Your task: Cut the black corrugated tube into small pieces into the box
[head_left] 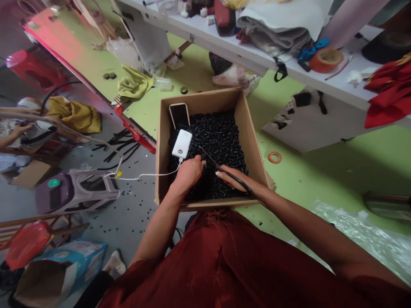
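Note:
An open cardboard box [253, 141] in front of me holds a deep heap of small black pieces [215, 132]. My right hand [233, 177] grips a pair of scissors [210, 158] with black handles, blades pointing up and left over the heap. Close by on the left, my left hand [192, 170] is closed, its fingertips beside the blades; what it pinches is hidden or too small to name. A white power bank [182, 143] with a white cable [147, 175] lies on the heap beyond my left hand. Behind it a phone [180, 115] leans against the box wall.
A white table [205, 32] crosses the far side, bearing cloth, tape rolls and scraps. An orange tape roll [274, 157] lies on the green floor. At left stand a plastic stool [83, 190] and a blue carton [73, 261]. Another person [35, 132] sits farther left.

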Demonstrator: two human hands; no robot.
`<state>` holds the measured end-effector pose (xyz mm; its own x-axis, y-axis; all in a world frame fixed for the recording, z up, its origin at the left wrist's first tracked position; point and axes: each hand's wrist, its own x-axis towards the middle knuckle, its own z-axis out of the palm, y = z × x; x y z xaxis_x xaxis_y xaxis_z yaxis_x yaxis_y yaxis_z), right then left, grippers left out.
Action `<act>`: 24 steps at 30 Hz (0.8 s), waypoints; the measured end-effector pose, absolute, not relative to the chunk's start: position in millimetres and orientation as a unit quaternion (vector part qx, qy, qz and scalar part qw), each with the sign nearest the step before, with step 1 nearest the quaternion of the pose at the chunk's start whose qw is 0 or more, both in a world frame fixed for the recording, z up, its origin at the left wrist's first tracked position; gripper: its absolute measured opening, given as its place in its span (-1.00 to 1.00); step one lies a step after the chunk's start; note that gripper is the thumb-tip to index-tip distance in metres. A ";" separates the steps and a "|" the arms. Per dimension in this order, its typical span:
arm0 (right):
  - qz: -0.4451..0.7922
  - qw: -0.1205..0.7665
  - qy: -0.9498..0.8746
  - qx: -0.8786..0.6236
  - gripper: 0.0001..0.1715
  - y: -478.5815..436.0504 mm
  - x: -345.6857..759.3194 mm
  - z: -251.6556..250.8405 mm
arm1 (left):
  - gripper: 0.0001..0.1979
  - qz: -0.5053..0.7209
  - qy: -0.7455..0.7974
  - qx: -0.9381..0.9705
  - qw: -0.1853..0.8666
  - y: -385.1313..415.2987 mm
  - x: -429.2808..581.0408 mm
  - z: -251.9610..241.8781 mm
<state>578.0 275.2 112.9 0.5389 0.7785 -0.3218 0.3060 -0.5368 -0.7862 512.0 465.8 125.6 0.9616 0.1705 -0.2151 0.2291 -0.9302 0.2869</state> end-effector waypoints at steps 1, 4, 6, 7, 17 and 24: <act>0.333 0.337 -0.343 -0.811 -0.62 275.8 578.0 113.3 | -0.69 -0.095 0.103 0.978 0.155 466.0 512.1 125.2; 0.302 0.306 -0.354 -0.830 -0.68 277.2 579.2 110.0 | -0.69 -0.102 0.103 0.978 0.153 466.6 512.5 123.3; 0.287 0.287 -0.362 -0.839 -0.72 277.2 580.8 104.8 | -0.69 -0.106 0.104 0.977 0.153 467.1 512.7 122.1; 0.281 0.279 -0.366 -0.842 -0.74 276.9 581.6 101.9 | -0.69 -0.107 0.103 0.977 0.153 467.3 512.8 121.5; 0.255 0.191 -0.386 -0.866 -0.76 277.5 582.5 90.9 | -0.70 -0.119 0.093 0.978 0.142 470.0 513.9 115.8; 0.235 0.146 -0.385 -0.881 -0.81 281.3 578.6 95.6 | -0.68 -0.129 0.091 0.978 0.133 471.2 513.6 115.5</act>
<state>578.6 281.3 95.6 0.5934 0.7462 -0.3018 0.6092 -0.6614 -0.4376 513.6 471.2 115.5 0.9500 0.1436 -0.2772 0.2124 -0.9480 0.2368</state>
